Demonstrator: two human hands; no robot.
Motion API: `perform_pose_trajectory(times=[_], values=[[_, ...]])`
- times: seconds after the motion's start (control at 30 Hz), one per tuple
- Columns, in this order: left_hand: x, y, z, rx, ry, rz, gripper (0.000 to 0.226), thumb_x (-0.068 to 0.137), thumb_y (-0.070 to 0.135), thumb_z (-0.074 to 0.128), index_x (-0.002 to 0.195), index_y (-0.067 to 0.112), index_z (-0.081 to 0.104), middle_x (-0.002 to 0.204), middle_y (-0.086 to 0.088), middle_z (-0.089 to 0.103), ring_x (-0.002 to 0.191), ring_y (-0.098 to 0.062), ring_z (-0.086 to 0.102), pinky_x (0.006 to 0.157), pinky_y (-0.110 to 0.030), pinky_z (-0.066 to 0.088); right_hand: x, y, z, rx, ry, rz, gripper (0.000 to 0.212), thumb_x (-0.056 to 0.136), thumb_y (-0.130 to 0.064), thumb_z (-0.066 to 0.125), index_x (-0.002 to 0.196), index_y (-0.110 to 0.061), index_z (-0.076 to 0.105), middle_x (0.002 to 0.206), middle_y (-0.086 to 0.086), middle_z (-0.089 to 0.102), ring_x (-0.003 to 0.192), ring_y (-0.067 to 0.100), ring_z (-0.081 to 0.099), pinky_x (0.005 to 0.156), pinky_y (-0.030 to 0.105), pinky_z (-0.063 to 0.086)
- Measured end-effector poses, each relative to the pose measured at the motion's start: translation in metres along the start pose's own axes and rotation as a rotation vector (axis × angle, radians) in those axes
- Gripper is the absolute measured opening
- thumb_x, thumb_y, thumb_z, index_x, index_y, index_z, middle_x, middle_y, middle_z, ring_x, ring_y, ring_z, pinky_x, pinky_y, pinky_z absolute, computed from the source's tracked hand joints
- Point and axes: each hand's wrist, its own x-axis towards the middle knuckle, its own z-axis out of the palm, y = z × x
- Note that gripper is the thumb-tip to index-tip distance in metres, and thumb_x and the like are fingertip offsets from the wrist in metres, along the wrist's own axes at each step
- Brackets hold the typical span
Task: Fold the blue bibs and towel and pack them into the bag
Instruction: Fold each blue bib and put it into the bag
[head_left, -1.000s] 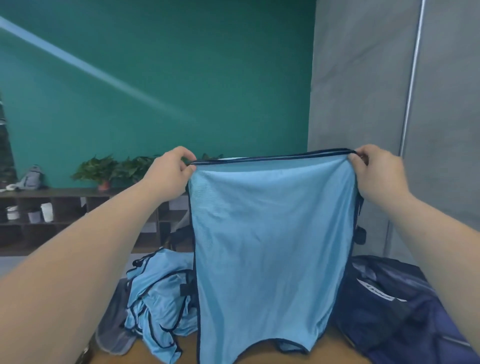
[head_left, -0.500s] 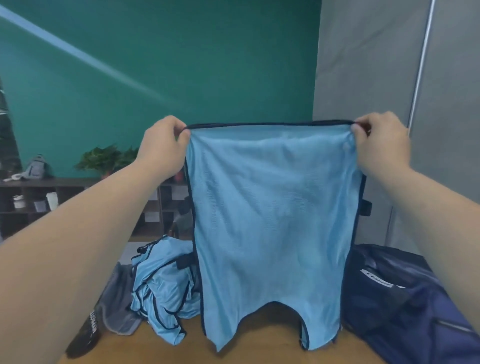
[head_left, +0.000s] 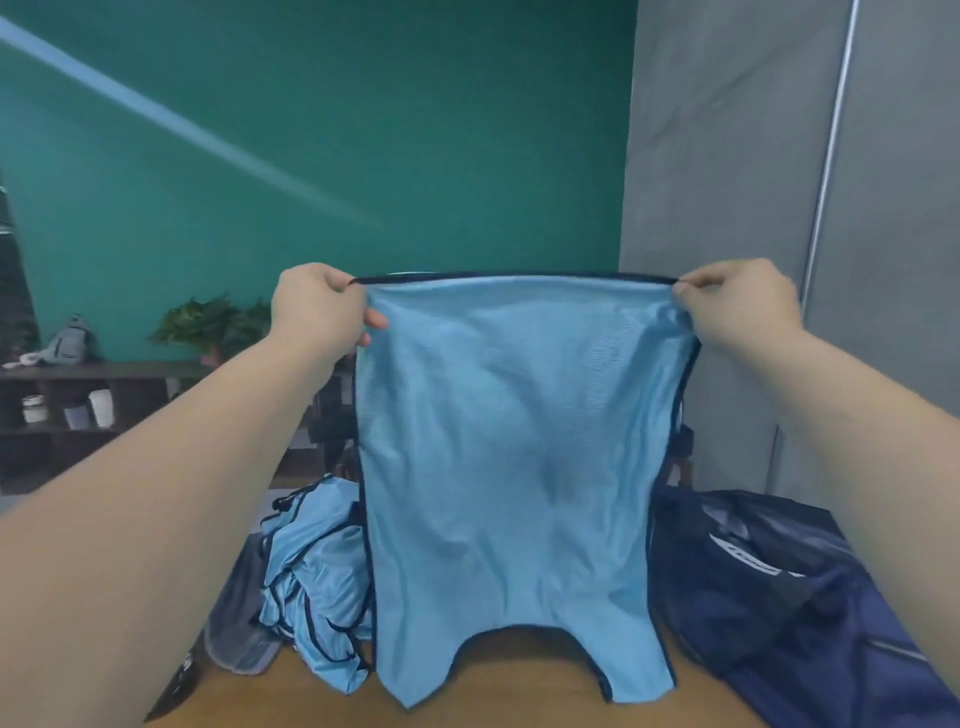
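Note:
I hold a light blue bib (head_left: 514, 467) with dark trim up in front of me, hanging upside down with its neck cut-out at the bottom above the table. My left hand (head_left: 317, 306) pinches its top left corner and my right hand (head_left: 737, 301) pinches its top right corner. A heap of more blue bibs (head_left: 311, 577) lies on the table at the left, partly hidden by the held bib. A grey towel (head_left: 236, 623) lies under that heap. The dark navy bag (head_left: 779, 587) sits on the table at the right.
The wooden table (head_left: 498, 696) shows bare wood below the bib. A small black object (head_left: 176, 680) lies at its left edge. Behind stand a dark shelf (head_left: 78, 405) with cups and plants, a green wall and a grey panel (head_left: 727, 208).
The bib stays stretched between both hands; it was lifted, then lowered a little. Its lower edge now hangs just above the table.

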Motion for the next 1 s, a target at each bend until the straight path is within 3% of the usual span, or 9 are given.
perform_pose_trajectory(times=[0.13,0.33,0.5,0.6,0.73,0.83,0.9,0.97,1.0], values=[[-0.027,0.015,0.003,-0.243,0.016,0.138,0.018,0.108,0.014,0.048,0.126,0.01,0.052,0.081,-0.007,0.079,0.047,-0.018,0.064,0.044,-0.025,0.05,-0.014,-0.007,-0.001,0.484,0.218,0.087,0.015,0.099,-0.03,0.061,0.105,-0.023,0.074,0.079,0.002,0.078,0.056,0.015,0.068,0.061,0.029,0.056],[-0.072,0.04,0.016,-0.625,0.22,0.484,0.003,0.111,0.012,0.039,0.111,0.014,0.04,0.098,-0.018,0.076,0.072,-0.033,0.078,0.068,-0.04,0.063,-0.055,-0.048,-0.005,0.982,0.446,-0.01,0.011,0.111,-0.027,0.041,0.106,-0.032,0.05,0.077,0.003,0.075,0.056,0.022,0.067,0.045,0.027,0.045],[-0.048,0.022,0.033,-0.589,0.262,0.471,0.013,0.105,0.008,0.051,0.104,0.018,0.042,0.093,-0.015,0.077,0.074,-0.03,0.078,0.069,-0.041,0.062,-0.047,-0.034,0.024,0.947,0.462,-0.022,0.013,0.111,-0.027,0.033,0.105,-0.031,0.044,0.083,0.008,0.075,0.061,0.028,0.071,0.046,0.029,0.046],[-0.025,-0.021,0.056,-0.42,0.163,0.171,0.016,0.104,0.008,0.054,0.104,0.021,0.046,0.091,-0.011,0.079,0.074,-0.03,0.079,0.067,-0.038,0.062,-0.034,-0.002,0.068,0.821,0.276,0.161,0.015,0.112,-0.023,0.031,0.107,-0.031,0.043,0.086,0.008,0.074,0.062,0.024,0.072,0.05,0.034,0.051],[-0.005,-0.067,0.074,-0.276,-0.122,-0.31,0.021,0.108,0.013,0.052,0.13,0.011,0.053,0.124,-0.014,0.072,0.098,-0.028,0.075,0.084,-0.043,0.061,-0.021,0.043,0.111,0.789,-0.045,0.47,0.012,0.113,-0.019,0.033,0.108,-0.023,0.043,0.11,0.014,0.073,0.077,0.02,0.071,0.072,0.038,0.056],[0.017,-0.061,0.075,-0.197,0.021,0.049,0.008,0.101,0.027,0.062,0.101,0.026,0.054,0.095,0.0,0.071,0.084,-0.019,0.07,0.082,-0.038,0.058,-0.005,0.042,0.11,0.661,0.156,0.236,0.008,0.112,-0.022,0.037,0.111,-0.024,0.045,0.107,0.001,0.066,0.074,0.0,0.057,0.072,0.019,0.047],[0.037,-0.053,0.077,-0.22,-0.011,0.145,0.011,0.097,0.031,0.061,0.098,0.029,0.05,0.091,-0.004,0.07,0.086,-0.021,0.07,0.089,-0.049,0.058,0.009,0.033,0.104,0.657,0.217,0.143,0.007,0.113,-0.02,0.037,0.115,-0.021,0.044,0.1,-0.006,0.053,0.072,-0.006,0.048,0.067,0.005,0.039],[0.052,-0.046,0.078,-0.254,-0.036,0.178,0.013,0.094,0.035,0.059,0.102,0.029,0.05,0.104,-0.014,0.073,0.094,-0.019,0.068,0.1,-0.054,0.054,0.018,0.025,0.101,0.713,0.233,0.073,0.008,0.112,-0.022,0.036,0.115,-0.021,0.044,0.097,-0.01,0.053,0.075,-0.012,0.053,0.08,0.009,0.049],[0.059,-0.046,0.079,-0.265,-0.035,0.194,0.014,0.094,0.037,0.058,0.103,0.03,0.05,0.111,-0.017,0.072,0.098,-0.019,0.068,0.102,-0.055,0.053,0.024,0.025,0.101,0.773,0.246,0.068,0.01,0.11,-0.025,0.037,0.113,-0.022,0.045,0.098,-0.009,0.055,0.077,-0.01,0.056,0.09,0.023,0.056]])
